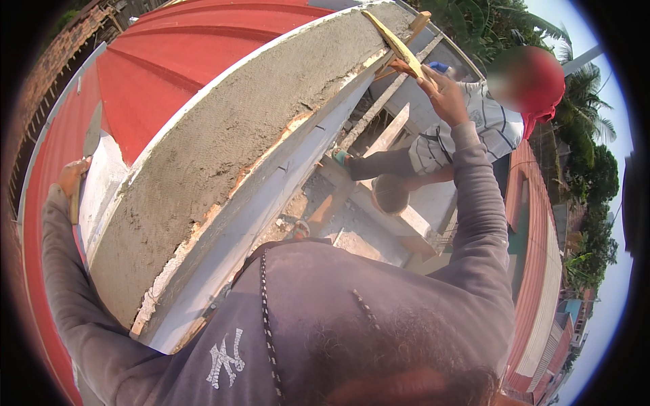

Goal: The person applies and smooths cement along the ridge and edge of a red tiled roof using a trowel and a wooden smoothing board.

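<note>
My left hand [73, 177] is closed round the handle of a trowel [93, 132] at the far left, beside the red roof. The blade points upward, next to a white wall edge. At the upper right, my right hand [443, 93] grips a narrow, yellowish wooden board [394, 42]. This board lies against the far end of a curved band of wet grey mortar [203, 139], which stretches between my two arms. The mortar looks rough, with a ragged edge on its near side.
A co-worker [440, 139] in a striped shirt and red head covering stands below the ledge at right. Near the co-worker's legs is a round bucket [391, 194]. Timber beams [389, 128] cross that drop. Red metal roofing [203, 34] rises behind the mortar.
</note>
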A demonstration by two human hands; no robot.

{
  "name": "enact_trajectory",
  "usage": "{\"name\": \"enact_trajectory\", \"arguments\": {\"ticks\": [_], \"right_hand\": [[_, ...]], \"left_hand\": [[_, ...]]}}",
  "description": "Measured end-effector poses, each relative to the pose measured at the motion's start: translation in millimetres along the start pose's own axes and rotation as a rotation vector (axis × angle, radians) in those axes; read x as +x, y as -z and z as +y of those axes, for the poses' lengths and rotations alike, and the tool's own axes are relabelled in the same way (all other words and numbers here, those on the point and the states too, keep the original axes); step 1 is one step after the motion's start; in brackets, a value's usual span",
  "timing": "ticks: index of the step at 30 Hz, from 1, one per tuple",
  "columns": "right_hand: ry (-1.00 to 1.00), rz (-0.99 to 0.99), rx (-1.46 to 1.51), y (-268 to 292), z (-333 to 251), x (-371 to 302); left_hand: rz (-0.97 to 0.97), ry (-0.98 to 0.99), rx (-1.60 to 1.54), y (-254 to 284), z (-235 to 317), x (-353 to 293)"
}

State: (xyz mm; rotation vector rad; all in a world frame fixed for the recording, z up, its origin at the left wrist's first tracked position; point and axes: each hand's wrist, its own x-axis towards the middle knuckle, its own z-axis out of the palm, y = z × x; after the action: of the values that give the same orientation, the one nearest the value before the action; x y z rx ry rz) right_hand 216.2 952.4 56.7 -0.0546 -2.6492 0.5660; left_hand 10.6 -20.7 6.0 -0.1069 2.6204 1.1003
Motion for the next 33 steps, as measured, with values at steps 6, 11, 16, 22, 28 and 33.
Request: {"name": "enact_trajectory", "arguments": {"ticks": [6,11,16,22,28,33], "right_hand": [[-0.034,-0.005,-0.011,9,-43,-55],[0.026,-0.01,-0.062,22,-58,-54],[-0.061,-0.033,-0.007,16,-28,3],[0.029,-0.059,0.036,-3,-23,8],[0.064,-0.063,0.09,-5,-99,-47],[0.194,-0.076,-0.001,4,-131,-84]], "left_hand": [[-0.01,0.005,0.006,-16,28,-8],[0.067,-0.094,0.221,-1,8,-3],[0.058,-0.089,0.149,-4,11,3],[0.01,-0.058,0.25,-5,27,1],[0.014,-0.016,0.123,-6,17,-16],[-0.015,-0.006,0.26,-18,61,-24]]}}
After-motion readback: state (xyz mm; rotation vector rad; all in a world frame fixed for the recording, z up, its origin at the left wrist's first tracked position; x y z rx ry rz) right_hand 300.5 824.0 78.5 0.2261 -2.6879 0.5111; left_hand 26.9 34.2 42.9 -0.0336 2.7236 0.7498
